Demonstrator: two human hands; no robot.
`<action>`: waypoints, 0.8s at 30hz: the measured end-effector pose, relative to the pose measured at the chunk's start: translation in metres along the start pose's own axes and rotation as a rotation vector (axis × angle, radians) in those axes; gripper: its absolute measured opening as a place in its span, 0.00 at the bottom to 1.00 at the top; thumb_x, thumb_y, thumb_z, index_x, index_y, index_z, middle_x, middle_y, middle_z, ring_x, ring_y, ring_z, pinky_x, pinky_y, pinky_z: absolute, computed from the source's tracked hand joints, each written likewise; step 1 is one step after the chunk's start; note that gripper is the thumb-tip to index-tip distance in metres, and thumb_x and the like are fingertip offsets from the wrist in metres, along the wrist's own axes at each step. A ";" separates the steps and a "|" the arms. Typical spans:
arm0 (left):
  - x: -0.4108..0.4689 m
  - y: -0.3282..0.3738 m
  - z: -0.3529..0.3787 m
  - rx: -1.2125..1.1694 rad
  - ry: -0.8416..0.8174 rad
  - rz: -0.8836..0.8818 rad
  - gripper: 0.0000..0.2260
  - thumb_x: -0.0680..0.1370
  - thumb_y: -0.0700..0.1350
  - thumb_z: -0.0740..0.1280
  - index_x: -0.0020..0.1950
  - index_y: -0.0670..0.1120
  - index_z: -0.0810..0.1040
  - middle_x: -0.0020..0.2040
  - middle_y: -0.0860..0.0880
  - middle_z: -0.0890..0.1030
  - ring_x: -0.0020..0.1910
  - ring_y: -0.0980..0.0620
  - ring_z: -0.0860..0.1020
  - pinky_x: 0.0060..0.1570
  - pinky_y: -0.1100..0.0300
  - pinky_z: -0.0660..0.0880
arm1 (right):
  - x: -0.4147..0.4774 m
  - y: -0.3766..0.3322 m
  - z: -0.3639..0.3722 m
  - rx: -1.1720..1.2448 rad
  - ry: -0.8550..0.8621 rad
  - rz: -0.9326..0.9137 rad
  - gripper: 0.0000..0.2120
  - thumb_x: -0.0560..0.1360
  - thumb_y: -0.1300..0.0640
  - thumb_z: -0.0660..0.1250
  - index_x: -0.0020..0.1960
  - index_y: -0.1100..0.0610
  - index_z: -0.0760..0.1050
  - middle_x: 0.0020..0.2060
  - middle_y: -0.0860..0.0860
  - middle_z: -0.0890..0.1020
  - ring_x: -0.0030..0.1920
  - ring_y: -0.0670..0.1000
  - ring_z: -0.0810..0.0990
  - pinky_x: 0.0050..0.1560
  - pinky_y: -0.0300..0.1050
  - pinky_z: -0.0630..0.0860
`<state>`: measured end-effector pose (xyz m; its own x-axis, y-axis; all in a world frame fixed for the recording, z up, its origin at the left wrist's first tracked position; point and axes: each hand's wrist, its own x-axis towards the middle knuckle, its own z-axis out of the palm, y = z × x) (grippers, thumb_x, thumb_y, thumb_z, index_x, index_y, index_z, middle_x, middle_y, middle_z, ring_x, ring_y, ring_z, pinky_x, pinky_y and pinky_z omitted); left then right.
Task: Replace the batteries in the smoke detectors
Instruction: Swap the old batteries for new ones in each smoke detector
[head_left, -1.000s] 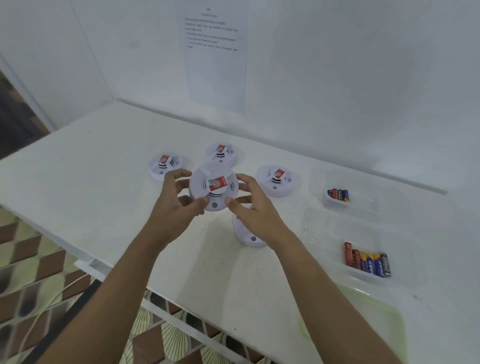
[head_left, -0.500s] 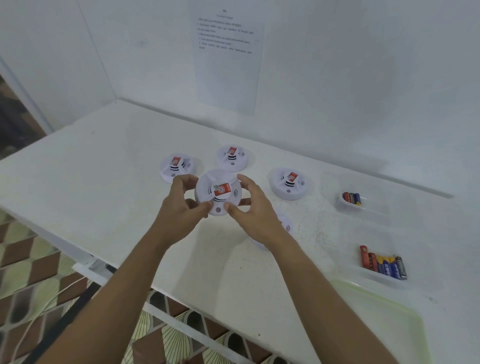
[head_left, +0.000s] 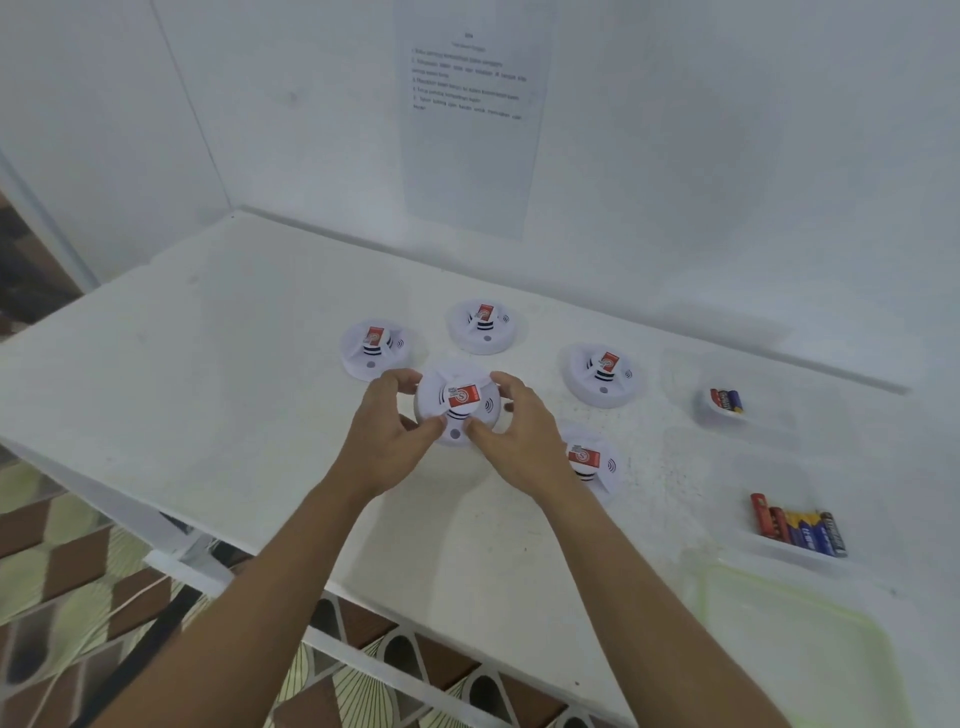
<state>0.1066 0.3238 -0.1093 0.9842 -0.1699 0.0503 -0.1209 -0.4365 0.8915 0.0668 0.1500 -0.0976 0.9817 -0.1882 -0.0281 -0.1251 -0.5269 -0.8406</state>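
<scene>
Held detector: white round smoke detector (head_left: 457, 402), lifted above the white table (head_left: 208, 364), between both hands, face toward the camera.
Left hand (head_left: 387, 431): closed around the left rim of the held detector, thumb at the lower edge.
Right hand (head_left: 519, 431): gripping the right rim, thumb at the lower edge just beside the left thumb, fingers curled behind.
Label on held detector: red sticker (head_left: 463, 397) with a white round mark like the letter S; small print beside it too fine to read.
Detector count: five in all, one held and four lying on the table.
Other detectors: far left detector (head_left: 375, 349), far middle detector (head_left: 484, 326), right detector (head_left: 602, 375), near detector (head_left: 592, 465) partly hidden behind the right wrist; each with the same red sticker.
Far battery tray (head_left: 724, 410): clear, near the right edge, with about three batteries (head_left: 727, 400), red, dark and blue; brand not readable.
Near battery tray (head_left: 779, 540): clear, with about six batteries (head_left: 800, 525) side by side, red, yellow-blue and grey; print blurred.
Green tray (head_left: 789, 644): pale, at the near right corner.
Wall paper (head_left: 470, 130): printed sheet with a heading and numbered lines, text too small to read.
</scene>
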 end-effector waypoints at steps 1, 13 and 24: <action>0.002 -0.002 0.001 0.013 -0.010 0.003 0.20 0.75 0.47 0.72 0.64 0.51 0.71 0.60 0.55 0.75 0.40 0.55 0.81 0.40 0.63 0.74 | 0.001 0.000 0.001 -0.015 0.005 0.015 0.30 0.75 0.53 0.72 0.75 0.53 0.67 0.65 0.51 0.76 0.65 0.51 0.74 0.62 0.45 0.73; 0.010 -0.021 -0.001 0.154 -0.070 -0.009 0.10 0.76 0.46 0.70 0.56 0.51 0.76 0.52 0.53 0.80 0.50 0.55 0.77 0.45 0.69 0.71 | 0.008 -0.001 0.025 -0.133 -0.060 0.103 0.32 0.68 0.42 0.64 0.68 0.57 0.73 0.59 0.53 0.81 0.59 0.55 0.78 0.62 0.53 0.75; 0.016 -0.045 -0.040 0.331 0.135 -0.023 0.24 0.72 0.56 0.62 0.64 0.46 0.78 0.63 0.48 0.79 0.66 0.42 0.71 0.65 0.48 0.66 | 0.030 -0.011 0.023 -0.090 -0.018 0.053 0.29 0.78 0.53 0.68 0.76 0.54 0.64 0.73 0.53 0.68 0.74 0.55 0.62 0.67 0.47 0.62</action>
<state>0.1328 0.3760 -0.1308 0.9927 -0.0483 0.1104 -0.1122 -0.7052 0.7001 0.1009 0.1691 -0.1018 0.9757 -0.2034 -0.0810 -0.1881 -0.5892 -0.7858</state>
